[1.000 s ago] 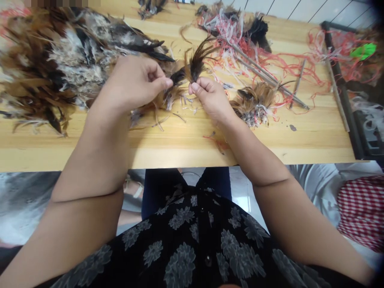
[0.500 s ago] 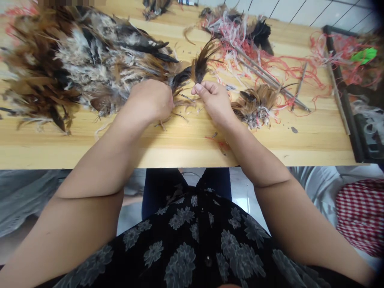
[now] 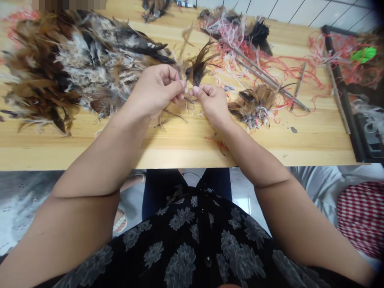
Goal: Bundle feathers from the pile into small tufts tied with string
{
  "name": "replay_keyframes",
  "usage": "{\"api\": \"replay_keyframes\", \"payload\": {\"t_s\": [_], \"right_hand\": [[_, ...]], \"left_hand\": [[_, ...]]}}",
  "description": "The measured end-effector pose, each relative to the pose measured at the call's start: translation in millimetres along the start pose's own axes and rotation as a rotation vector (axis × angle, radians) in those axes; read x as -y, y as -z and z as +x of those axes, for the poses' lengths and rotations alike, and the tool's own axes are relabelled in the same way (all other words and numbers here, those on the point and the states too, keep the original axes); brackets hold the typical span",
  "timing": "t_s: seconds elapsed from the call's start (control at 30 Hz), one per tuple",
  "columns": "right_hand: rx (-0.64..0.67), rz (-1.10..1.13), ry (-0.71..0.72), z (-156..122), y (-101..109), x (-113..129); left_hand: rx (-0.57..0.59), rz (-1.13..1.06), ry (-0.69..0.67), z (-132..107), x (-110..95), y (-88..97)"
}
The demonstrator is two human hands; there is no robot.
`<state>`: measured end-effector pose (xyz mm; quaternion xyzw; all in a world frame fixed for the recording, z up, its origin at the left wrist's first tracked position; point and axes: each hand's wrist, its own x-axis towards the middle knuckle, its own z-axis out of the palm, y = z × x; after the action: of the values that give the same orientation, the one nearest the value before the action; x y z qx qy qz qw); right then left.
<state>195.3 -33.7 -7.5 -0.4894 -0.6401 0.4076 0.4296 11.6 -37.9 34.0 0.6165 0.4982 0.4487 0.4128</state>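
Observation:
My right hand [image 3: 212, 103] pinches the base of a small bunch of dark brown and black feathers [image 3: 198, 67], whose tips fan upward. Just to its left, my left hand [image 3: 162, 88] is closed, thumb against fingers, with a thin, blurred brownish feather [image 3: 182, 50] rising from the pinch. Behind and left of that hand spreads a big heap of brown, black and whitish feathers [image 3: 99, 60]. Loose feather quills [image 3: 168, 118] lie on the wooden table [image 3: 180, 154] below my hands. A tied brown feather bundle [image 3: 255, 106] rests right of my right hand.
Red and white plastic strings [image 3: 228, 32] tangle at the back, with thin sticks [image 3: 264, 76] across them. A dark-framed tray [image 3: 342, 92] with strings and a green piece [image 3: 363, 55] stands at the right. Another feather clump [image 3: 154, 10] lies at the far edge.
My left hand has lifted and turned from the edge of the heap, its pinching fingers now showing beside the bunch. My right hand has barely moved and keeps its pinch.

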Motion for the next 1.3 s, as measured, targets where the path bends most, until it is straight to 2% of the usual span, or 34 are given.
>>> {"api": "replay_keyframes", "payload": {"t_s": [0.1,0.27,0.47,0.63,0.8,0.97,1.17,1.3], "right_hand": [[0.018,0.021,-0.013,1,-3,-3],[0.084,0.106,-0.042,-2,-3,2],[0.146,0.166,-0.055,-3,-2,8],[0.151,0.135,-0.016,-1,0,3],[0.179,0.144,-0.012,-3,1,4],[0.209,0.188,-0.004,-4,3,14],[0.264,0.247,0.006,-7,4,19],[0.220,0.183,-0.002,-7,1,14]], "left_hand": [[0.028,-0.131,0.011,1,11,-6.1],[0.003,-0.142,-0.026,3,19,-5.3],[0.039,-0.234,-0.075,2,19,-4.7],[0.108,-0.366,-0.011,1,19,-3.8],[0.232,-0.447,0.020,-1,14,-0.1],[0.251,-0.522,0.009,-2,9,0.9],[0.201,-0.408,-0.024,1,16,-0.1],[0.180,-0.312,-0.068,1,15,-1.6]]}}
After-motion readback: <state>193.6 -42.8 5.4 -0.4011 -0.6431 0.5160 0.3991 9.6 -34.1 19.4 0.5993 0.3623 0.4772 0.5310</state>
